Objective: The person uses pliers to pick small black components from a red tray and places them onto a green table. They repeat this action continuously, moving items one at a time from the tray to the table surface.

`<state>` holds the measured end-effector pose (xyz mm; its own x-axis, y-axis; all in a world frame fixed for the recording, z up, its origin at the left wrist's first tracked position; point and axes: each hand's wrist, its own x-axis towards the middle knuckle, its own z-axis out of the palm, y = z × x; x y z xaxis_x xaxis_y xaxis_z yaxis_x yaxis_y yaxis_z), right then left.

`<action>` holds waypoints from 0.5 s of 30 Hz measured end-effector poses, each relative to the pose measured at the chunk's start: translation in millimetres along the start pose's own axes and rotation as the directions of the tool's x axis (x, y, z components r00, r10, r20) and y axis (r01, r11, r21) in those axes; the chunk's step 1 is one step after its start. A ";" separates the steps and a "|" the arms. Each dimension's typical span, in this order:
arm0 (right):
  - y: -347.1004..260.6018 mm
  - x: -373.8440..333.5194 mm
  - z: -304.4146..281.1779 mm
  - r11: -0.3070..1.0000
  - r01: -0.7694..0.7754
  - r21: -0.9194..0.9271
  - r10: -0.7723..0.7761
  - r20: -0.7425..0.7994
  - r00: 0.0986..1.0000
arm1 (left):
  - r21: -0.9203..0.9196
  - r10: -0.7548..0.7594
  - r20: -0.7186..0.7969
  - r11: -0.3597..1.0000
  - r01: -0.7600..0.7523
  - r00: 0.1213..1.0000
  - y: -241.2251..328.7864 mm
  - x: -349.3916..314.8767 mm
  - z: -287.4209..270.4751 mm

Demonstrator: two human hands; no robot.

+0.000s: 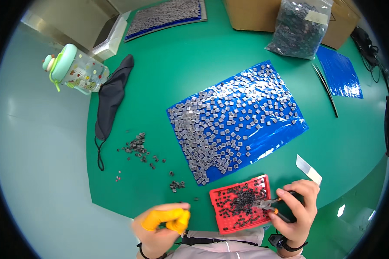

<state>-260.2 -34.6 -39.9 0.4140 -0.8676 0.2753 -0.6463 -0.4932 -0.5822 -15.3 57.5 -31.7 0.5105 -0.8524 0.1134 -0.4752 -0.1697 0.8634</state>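
My right hand [300, 211] grips small pliers [272, 203] with black and orange handles. Their jaws point left, over small black parts [245, 200] in a shallow red tray [218, 216]. To the left of that tray is my left hand [162, 224], slightly blurred, with yellow finger covers on some fingers. Its fingers are curled and pressed together; whatever they may hold is hidden. Past the tray lies a blue film sheet [263, 142] covered with many small grey square pieces [203, 149]. Small dark pieces sit in a loose pile [136, 146] and a smaller cluster [176, 186] left of the sheet.
On the left are a clear bottle with a mint lid [84, 71] and a black strapped cloth item [112, 99]. Tweezers [326, 90], blue film [340, 71] and a bag of dark pieces [299, 32] lie far right. A flat blade-like strip [308, 169] lies beyond my right hand.
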 end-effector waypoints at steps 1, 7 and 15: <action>-3.8 2.6 0.8 0.999 0.021 0.027 -0.021 0.012 1.000 | -0.102 -0.028 0.032 0.994 0.031 0.999 4.0 -2.3 5.9; -11.4 3.8 0.6 0.993 0.052 0.102 -0.054 0.022 0.998 | -0.505 0.008 0.558 0.797 0.332 0.830 0.1 14.4 28.8; -18.6 5.5 2.3 0.992 0.042 0.121 -0.047 0.039 0.998 | -0.709 -0.259 0.414 0.510 0.487 0.873 6.9 -1.2 41.3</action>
<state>-244.5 -30.1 -29.3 0.4687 -0.8404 0.2721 -0.5459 -0.5177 -0.6587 -48.8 36.9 -46.2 0.2718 -0.9048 -0.3277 0.5146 -0.1511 0.8440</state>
